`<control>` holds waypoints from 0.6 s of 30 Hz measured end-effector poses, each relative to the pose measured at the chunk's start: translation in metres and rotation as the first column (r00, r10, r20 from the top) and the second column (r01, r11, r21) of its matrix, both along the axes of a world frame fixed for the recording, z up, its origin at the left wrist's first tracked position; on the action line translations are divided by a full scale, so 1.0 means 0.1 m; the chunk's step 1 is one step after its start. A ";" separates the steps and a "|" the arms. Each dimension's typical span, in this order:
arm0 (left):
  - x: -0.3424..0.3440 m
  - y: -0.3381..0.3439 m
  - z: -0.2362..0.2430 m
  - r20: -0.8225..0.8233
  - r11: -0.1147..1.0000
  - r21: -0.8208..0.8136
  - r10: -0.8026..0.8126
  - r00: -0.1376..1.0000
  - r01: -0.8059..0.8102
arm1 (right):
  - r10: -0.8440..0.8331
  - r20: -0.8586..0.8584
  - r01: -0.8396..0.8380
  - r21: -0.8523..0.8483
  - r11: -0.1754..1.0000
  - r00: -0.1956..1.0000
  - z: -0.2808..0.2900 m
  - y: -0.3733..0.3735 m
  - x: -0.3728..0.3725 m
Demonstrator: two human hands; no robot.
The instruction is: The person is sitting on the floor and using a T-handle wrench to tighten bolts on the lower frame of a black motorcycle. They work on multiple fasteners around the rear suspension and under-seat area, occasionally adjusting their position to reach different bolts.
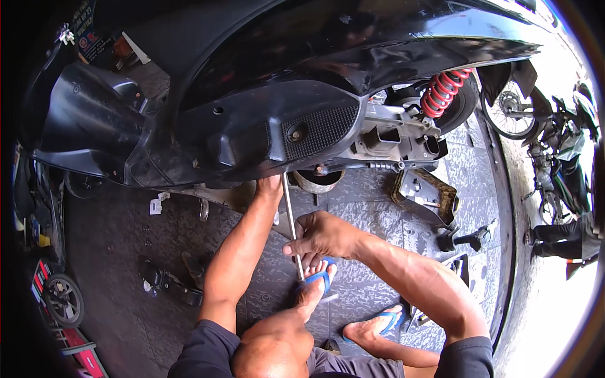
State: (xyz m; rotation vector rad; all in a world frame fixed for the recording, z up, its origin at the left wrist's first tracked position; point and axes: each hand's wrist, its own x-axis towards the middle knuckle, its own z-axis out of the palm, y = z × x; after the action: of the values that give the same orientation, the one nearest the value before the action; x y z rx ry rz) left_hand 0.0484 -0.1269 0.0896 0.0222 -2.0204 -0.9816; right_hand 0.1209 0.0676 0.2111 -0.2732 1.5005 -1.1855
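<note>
My left hand [270, 184] reaches up under the black scooter body [252, 135]; only its wrist side shows, and the fingers are hidden behind the panel edge. Beside it, a long, slim metal T-handle wrench [288, 205] runs from under that edge down toward my foot. My right hand [322, 234] is closed around the lower part of the shaft, thumb and fingers against it. A pale, blurred bar shows near the wrench's lower end. What the upper end meets is out of sight.
A red coil spring [444, 94] and the exposed engine-side casing [384, 138] are at the scooter's right. On the tiled floor lie an open black housing [425, 198], a round bowl-like part [319, 181] and a dark part [469, 238]. Other motorcycles [551, 151] stand at right.
</note>
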 end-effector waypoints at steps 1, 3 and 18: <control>0.00 0.01 0.02 -0.005 1.000 -0.004 0.003 1.000 -0.003 | 0.023 -0.032 -0.024 -0.024 0.999 0.999 -0.03 0.00 0.01; -0.03 0.03 0.06 -0.013 1.000 -0.006 0.009 1.000 -0.009 | 0.068 -0.096 -0.074 -0.070 0.995 0.993 -0.13 0.01 0.02; -0.34 0.34 0.38 -0.092 0.984 -0.028 0.173 0.981 -0.176 | 0.317 -0.374 -0.144 0.424 0.894 0.872 0.37 1.19 0.57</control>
State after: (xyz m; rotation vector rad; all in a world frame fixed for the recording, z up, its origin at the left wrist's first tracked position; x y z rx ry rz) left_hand 0.0144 -0.0934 0.1273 0.1317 -1.9188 -0.8213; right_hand 0.1774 0.1863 0.2480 -0.4611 1.9902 -0.6308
